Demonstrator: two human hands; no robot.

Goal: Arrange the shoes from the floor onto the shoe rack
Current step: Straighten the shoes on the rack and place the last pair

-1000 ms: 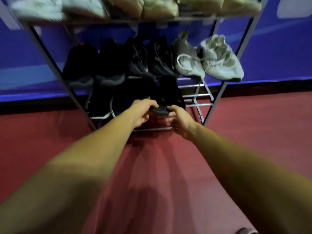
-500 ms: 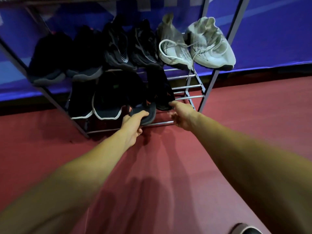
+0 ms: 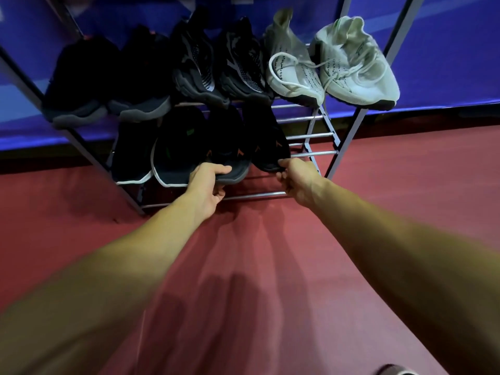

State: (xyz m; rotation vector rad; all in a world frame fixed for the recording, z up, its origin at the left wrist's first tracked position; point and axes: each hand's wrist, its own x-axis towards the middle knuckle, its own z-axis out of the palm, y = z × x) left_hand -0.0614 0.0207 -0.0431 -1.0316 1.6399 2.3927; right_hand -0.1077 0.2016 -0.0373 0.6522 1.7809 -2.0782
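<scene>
On the bottom shelf of the shoe rack (image 3: 311,153), which stands on a red floor (image 3: 392,185), two black shoes lie side by side, long axes running front to back. The left hand (image 3: 208,185) grips the near end of the left black shoe (image 3: 230,158), fingers (image 3: 219,192) curled beneath it. The right hand (image 3: 297,180) pinches the near end of the right black shoe (image 3: 266,142), so each shoe lies straight ahead of its own hand.

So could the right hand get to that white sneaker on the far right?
Probably yes. The right hand grips a black shoe on the bottom tier, and the white sneaker sits above it to the right, toe overhanging the open front. Nothing lies between; it would only have to let go first.
</scene>
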